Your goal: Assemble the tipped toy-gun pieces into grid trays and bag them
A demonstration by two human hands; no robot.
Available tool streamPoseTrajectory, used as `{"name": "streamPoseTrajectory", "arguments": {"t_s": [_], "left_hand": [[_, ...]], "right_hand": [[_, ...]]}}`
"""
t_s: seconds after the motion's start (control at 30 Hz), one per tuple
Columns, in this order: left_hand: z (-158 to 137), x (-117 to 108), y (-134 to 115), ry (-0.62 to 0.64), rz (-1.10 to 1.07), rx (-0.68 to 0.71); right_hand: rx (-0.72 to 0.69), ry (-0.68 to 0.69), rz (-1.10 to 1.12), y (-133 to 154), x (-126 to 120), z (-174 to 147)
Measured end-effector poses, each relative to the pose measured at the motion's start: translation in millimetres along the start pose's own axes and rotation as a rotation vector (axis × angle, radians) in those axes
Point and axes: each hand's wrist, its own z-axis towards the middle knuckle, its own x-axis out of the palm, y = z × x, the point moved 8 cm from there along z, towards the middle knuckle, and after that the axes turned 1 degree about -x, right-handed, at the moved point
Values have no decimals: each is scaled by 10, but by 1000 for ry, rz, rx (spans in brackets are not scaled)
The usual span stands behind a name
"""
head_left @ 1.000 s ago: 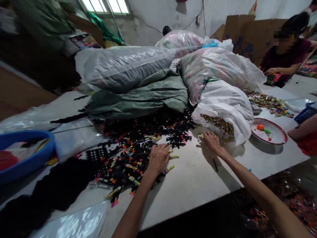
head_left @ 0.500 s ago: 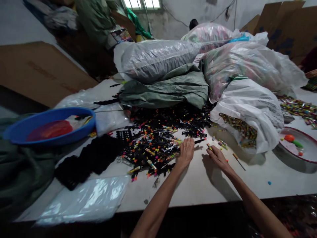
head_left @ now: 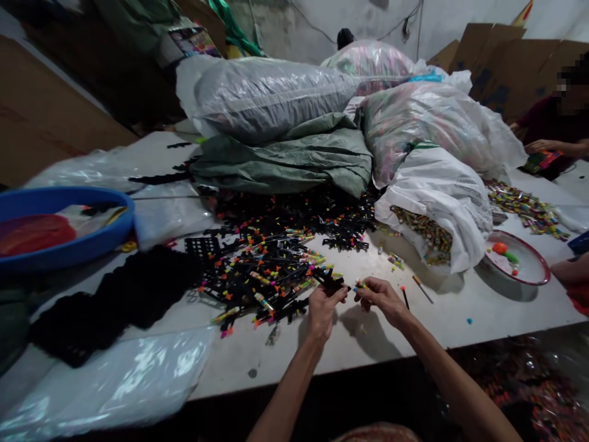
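Note:
My left hand (head_left: 323, 312) is closed around a black plastic toy gun (head_left: 329, 279), holding it just above the table at the pile's right edge. Between the fingertips of my right hand (head_left: 383, 298) is a small tube (head_left: 361, 284) with a colourful printed wrap. The tube's end points at the tip of the toy gun, and the two are close together; I cannot tell whether they touch. Left of my hands spreads a pile of black toy guns (head_left: 251, 267) with bright orange, yellow and pink bits. A few loose tubes (head_left: 396, 261) lie beyond my right hand.
A white sack (head_left: 464, 196) spills similar tubes. Near it stand a red-rimmed bowl (head_left: 545, 270) and a thin stick tool (head_left: 424, 290). At left are a blue basin (head_left: 103, 236), black mesh pieces (head_left: 159, 279) and flat plastic bags (head_left: 138, 368). Large stuffed bags (head_left: 276, 92) rise behind. A co-worker (head_left: 538, 132) sits far right.
My left hand has lifted a black toy gun off the table and brought it to the tube in my right hand. The view has turned right, bringing a co-worker into sight.

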Motion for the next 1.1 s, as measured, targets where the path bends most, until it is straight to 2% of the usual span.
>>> {"name": "streamPoseTrajectory", "arguments": {"t_s": [0.2, 0.37, 0.53, 0.67, 0.73, 0.8, 0.9, 0.97, 1.07, 1.1], "left_hand": [[-90, 86, -42, -2, -75, -30], [-145, 137, -88, -14, -120, -4], [-168, 159, -93, -1, -191, -8], [-155, 77, 68, -41, -290, -93], [-134, 0, 131, -75, -292, -132], [-95, -106, 91, -109, -240, -124], [-19, -364, -238, -227, -91, 31], [3, -567, -589, -359, 63, 234], [-33, -749, -1023, -621, 459, 555], [4, -719, -1078, -638, 636, 608]], "right_hand": [[-65, 23, -58, 125, -7, -86], [-111, -34, -79, 210, -34, -148], [-84, 0, -100, 222, 21, -151], [-37, 33, -117, 77, 179, -117], [-55, 24, -154, 6, 276, -89], [-95, 25, -208, -30, 351, -46], [-180, -17, -355, -3, 276, 53], [-243, -135, -527, 55, 55, 121], [-225, -282, -786, 34, -305, 216], [-197, -299, -835, -10, -391, 249]]}}
